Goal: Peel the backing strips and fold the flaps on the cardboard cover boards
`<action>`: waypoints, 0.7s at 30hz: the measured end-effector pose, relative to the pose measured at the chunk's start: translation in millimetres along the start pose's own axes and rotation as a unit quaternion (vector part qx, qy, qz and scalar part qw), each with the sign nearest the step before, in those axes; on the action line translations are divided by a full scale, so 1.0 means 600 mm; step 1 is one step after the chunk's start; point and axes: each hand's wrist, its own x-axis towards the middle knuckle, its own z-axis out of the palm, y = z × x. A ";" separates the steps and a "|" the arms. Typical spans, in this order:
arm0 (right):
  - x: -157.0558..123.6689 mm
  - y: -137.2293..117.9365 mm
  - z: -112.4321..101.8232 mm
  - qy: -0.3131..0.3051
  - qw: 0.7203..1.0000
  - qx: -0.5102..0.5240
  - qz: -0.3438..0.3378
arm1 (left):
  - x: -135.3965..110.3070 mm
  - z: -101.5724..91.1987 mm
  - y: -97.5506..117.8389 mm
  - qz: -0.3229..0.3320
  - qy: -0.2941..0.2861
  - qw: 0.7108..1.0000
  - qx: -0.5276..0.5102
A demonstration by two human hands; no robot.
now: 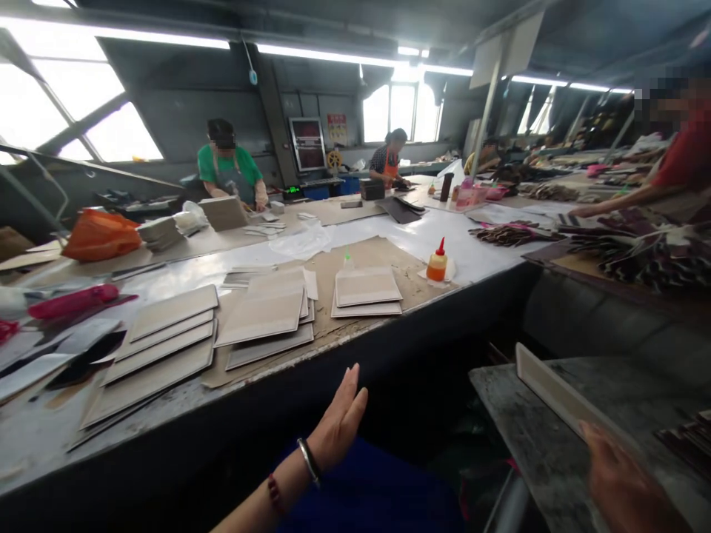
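My left hand [338, 422] is held out flat below the front edge of the long work table [389, 326], fingers straight and together, holding nothing; bracelets sit on its wrist. My right hand [622, 481] rests at the lower right on a pale flat board [561, 396] that stands on edge on a worn grey side surface [511, 414]; its fingers lie against the board's near end. Stacks of beige-grey boards [261, 314] and a smaller stack [366, 290] lie on the table just beyond my left hand.
An orange glue bottle with a red tip [437, 264] stands right of the stacks. Two workers [229, 174] stand at the far side, another person's arm [622, 200] reaches in at right over dark patterned pieces [638, 248]. An orange bag [100, 235] lies far left.
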 end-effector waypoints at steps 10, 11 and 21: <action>0.135 -0.225 -0.080 0.104 0.964 0.049 -0.239 | -0.053 -0.008 0.007 -0.192 -0.078 0.839 -0.503; 0.147 -0.254 -0.083 0.105 0.955 0.063 -0.271 | -0.059 -0.016 0.008 -0.181 -0.085 0.827 -0.526; 0.264 -0.452 -0.082 0.044 0.899 0.258 -0.350 | -0.072 -0.166 -0.037 -0.152 0.067 0.816 -0.553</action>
